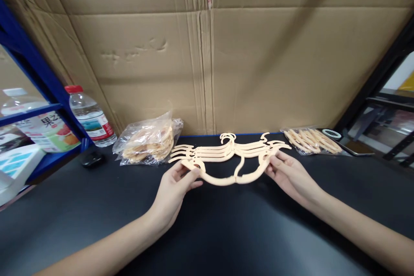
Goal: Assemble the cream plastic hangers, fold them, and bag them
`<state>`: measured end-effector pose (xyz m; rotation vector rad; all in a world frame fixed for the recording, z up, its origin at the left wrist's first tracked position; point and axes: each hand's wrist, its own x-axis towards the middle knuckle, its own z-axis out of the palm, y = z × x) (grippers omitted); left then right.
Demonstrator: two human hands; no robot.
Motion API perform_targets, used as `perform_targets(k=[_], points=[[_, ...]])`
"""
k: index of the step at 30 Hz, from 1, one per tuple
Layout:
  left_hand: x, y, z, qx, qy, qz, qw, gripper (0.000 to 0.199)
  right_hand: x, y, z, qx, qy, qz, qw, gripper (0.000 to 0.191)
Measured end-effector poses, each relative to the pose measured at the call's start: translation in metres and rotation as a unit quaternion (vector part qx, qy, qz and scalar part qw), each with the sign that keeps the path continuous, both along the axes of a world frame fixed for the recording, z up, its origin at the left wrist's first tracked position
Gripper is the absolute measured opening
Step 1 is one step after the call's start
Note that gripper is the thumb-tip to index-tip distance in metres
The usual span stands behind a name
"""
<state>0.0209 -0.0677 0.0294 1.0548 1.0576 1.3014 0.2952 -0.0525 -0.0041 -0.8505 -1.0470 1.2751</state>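
Observation:
A cream-coloured folding clothes hanger point(223, 180) is spread between my hands, its hook pointing away from me. My left hand point(176, 189) pinches its left end between thumb and fingers. The right end is gripped by my right hand point(289, 174). Just behind it, several similar hangers point(211, 152) lie side by side on the black table point(226, 233), with their curled hooks bunched at the middle. Parts of the held hanger's ends are covered by my fingers.
Left of the hangers lies a clear plastic bag point(150, 140) of hanger parts; another bag point(312, 141) sits at the right beside a phone-like dark slab point(355, 148). A water bottle point(92, 120) and a black mouse point(92, 159) are at the left. Cardboard point(258, 64) walls the back.

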Motion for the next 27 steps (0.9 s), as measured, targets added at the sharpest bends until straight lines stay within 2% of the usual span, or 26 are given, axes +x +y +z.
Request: perform_targets(k=[5, 10, 13, 19, 27], points=[[0.007, -0.010, -0.004, -0.010, 0.052, -0.088, 0.995, 0.024, -0.018, -0.017, 0.004, -0.033, -0.095, 0.043, 0.994, 0.029], [0.011, -0.017, -0.008, 0.001, 0.089, -0.131, 0.987, 0.028, -0.031, -0.030, 0.009, 0.018, -0.185, 0.133, 0.974, 0.044], [0.013, -0.018, -0.011, 0.012, 0.087, -0.153, 0.984, 0.027, -0.038, -0.036, 0.008, 0.019, -0.187, 0.168, 0.968, 0.045], [0.016, -0.020, -0.014, 0.032, 0.089, -0.156, 0.983, 0.023, -0.050, -0.043, 0.005, -0.005, -0.133, 0.149, 0.980, 0.033], [0.020, -0.021, -0.014, 0.043, 0.078, -0.187, 0.978, 0.022, -0.052, -0.046, 0.005, 0.019, -0.166, 0.116, 0.979, 0.024]])
